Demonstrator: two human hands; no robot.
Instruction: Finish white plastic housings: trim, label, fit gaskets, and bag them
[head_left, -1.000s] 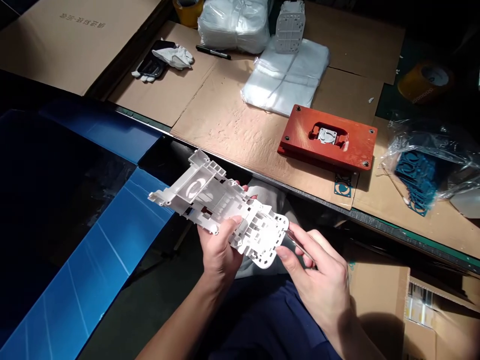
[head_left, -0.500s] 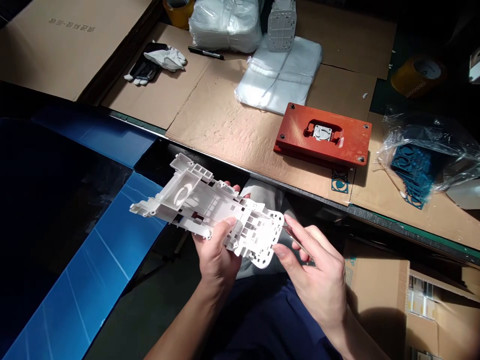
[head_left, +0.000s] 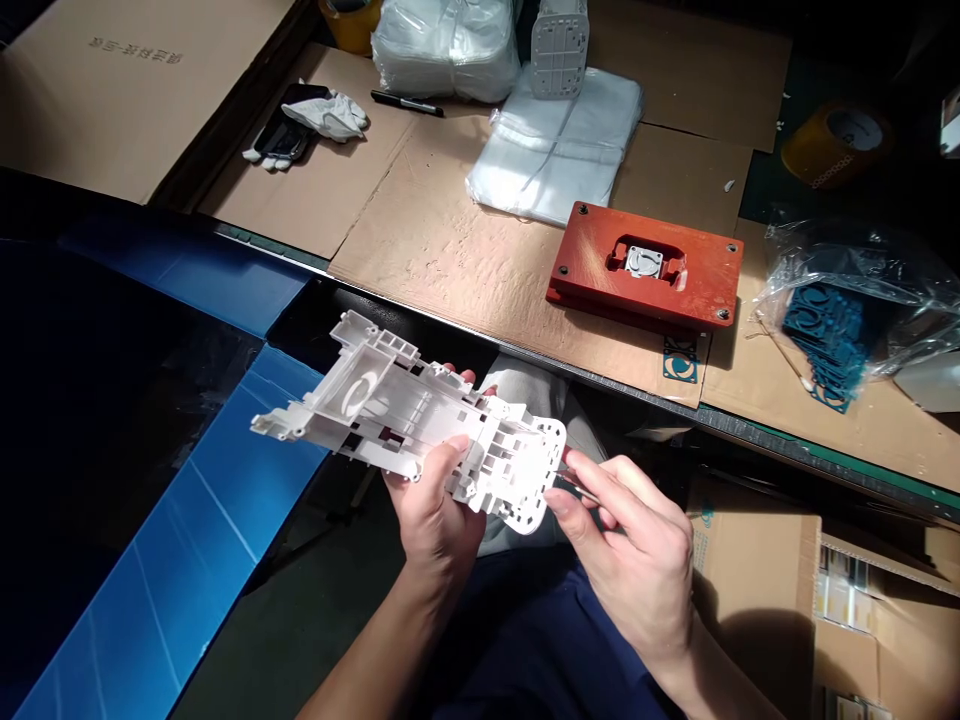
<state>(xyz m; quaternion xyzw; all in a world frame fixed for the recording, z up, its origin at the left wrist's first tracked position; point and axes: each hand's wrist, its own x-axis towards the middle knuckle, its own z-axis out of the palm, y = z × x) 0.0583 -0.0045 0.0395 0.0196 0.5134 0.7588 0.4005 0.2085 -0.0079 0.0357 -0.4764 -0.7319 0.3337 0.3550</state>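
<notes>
A white plastic housing (head_left: 420, 400) with ribs, slots and a round-cornered end plate lies tilted across my left hand (head_left: 439, 500). The thumb presses on its upper face, and the fingers curl round the far edge. At the plate end is my right hand (head_left: 634, 535), its thumb and forefinger closed around a thin metal tool (head_left: 576, 486), perhaps tweezers or a blade. The tool's tip meets the plate's edge; its exact shape is mostly hidden by the fingers.
On the cardboard-covered bench stands a red block fixture (head_left: 600, 265) with a small white part in its recess. Blue flat pieces (head_left: 821, 340) lie in a clear bag. Plastic bags (head_left: 555, 150), gloves (head_left: 330, 115) and a marker (head_left: 406, 103) lie behind. A carton (head_left: 754, 590) stands lower right.
My right fingers have shifted slightly along the plate's edge, and the tool lies at a flatter angle. The housing stays in my left hand, and the whole view has drifted a little.
</notes>
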